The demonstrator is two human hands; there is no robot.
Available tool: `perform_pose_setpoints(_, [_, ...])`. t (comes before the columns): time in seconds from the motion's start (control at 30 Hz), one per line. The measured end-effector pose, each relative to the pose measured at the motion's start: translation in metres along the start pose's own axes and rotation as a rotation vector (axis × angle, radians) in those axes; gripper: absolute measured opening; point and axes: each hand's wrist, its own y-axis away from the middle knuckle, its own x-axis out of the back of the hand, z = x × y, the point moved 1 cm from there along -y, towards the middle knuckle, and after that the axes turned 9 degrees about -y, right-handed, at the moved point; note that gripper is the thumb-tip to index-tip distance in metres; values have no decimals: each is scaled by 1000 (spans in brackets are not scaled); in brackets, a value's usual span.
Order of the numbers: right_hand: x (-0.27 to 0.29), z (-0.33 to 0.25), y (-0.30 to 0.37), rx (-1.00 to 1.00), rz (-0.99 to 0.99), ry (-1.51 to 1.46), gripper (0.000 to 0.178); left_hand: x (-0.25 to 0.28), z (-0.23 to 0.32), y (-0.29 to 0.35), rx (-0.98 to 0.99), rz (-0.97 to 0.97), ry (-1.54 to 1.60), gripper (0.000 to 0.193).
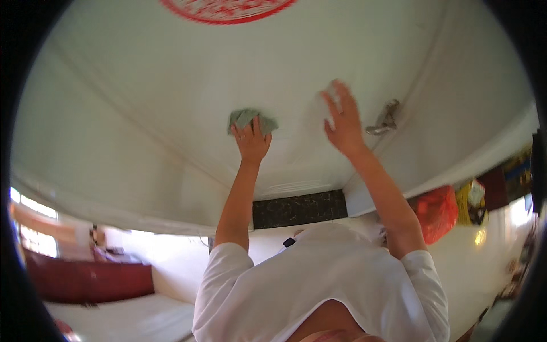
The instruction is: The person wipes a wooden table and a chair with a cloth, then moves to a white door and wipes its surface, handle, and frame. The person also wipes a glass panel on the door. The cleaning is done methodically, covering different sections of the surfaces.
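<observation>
- The grey-green cloth (251,119) is bunched up and pressed flat against the white door (171,114), roughly mid-panel, a bit left of the handle side.
- Left hand (252,139) sits right under the cloth, fingers curled over its lower edge and holding it to the surface.
- Right hand (341,121) is up on the same door, well apart from the cloth, fingers spread open and flat. There's something pale and blurry under the fingertips, can't tell what it is.
- Metal lever handle (385,118) is just to the right of the right hand, not touching it.
- Red round decoration (228,8) is stuck at the top of the door.
- Below the arms there's a dark stone strip (299,208), and the person's white t-shirt (319,285).
- Off to the right, a red plastic bag (437,212); lower left, a dark red bench (85,280).
</observation>
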Motion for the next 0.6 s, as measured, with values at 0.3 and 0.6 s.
perform_pose_setpoints(0.3, [-28,-26,142,-275,-219,-442,45,28,106,-113,-284,394,-51,63])
perform_pose_setpoints(0.6, [-1,-8,167,-502,-200,-474,38,79,270,-161,-520,70,656,42])
